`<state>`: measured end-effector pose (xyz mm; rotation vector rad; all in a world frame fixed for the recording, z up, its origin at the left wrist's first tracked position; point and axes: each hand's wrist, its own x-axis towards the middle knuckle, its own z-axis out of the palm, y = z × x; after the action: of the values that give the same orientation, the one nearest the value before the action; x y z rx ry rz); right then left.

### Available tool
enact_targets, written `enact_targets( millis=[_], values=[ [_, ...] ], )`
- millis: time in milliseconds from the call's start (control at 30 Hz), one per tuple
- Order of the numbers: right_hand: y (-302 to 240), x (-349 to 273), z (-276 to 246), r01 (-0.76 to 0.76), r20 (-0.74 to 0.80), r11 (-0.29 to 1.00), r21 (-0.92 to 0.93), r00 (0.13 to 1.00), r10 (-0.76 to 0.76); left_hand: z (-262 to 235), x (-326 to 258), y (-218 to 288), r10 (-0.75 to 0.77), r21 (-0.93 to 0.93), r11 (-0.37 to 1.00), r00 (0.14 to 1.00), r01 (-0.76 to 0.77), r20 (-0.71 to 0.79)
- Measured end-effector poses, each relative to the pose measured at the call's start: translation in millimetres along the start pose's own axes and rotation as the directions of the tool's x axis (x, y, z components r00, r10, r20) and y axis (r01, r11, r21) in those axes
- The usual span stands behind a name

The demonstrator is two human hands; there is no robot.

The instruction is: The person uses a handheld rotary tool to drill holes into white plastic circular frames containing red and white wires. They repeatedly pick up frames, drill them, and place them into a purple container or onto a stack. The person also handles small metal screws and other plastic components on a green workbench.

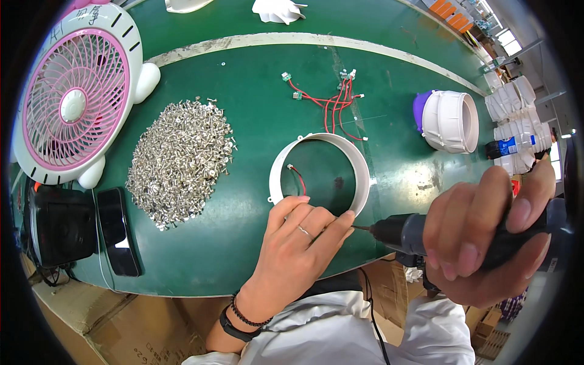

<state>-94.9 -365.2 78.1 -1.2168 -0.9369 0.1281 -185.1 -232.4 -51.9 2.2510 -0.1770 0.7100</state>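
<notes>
My left hand [298, 240] grips the near edge of a white plastic ring [362, 176] that lies flat on the green table [255, 121], with the thumb and fingers pinched over its rim. A small red wire [299, 179] sits inside the ring. My right hand [486, 237] holds a dark electric screwdriver [404, 234], which points left. Its thin bit meets the ring's rim right beside my left fingertips. A wide heap of silver screws [179, 161] lies to the left of the ring.
A pink and white fan [76, 100] stands at the far left, with a black box [58, 225] and a dark phone [118, 231] below it. Red wire harnesses [331, 100] lie behind the ring. A white and purple housing [447, 121] and stacked white parts [517, 128] are at the right.
</notes>
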Motion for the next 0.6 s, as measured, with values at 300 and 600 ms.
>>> enact_targets(
  millis=[300, 600],
  values=[
    [4.5, 1.7, 2.3, 0.044, 0.030, 0.998, 0.052, 0.999, -0.045, -0.3, -1.0, -1.9, 0.005, -0.008, 1.000, 1.000, -0.005, -0.002],
    [10.8, 4.1, 7.6, 0.088, 0.062, 0.990, 0.111, 0.994, -0.095, -1.7, 0.3, -1.4, -0.007, -0.022, 1.000, 1.000, 0.007, 0.012]
  ],
)
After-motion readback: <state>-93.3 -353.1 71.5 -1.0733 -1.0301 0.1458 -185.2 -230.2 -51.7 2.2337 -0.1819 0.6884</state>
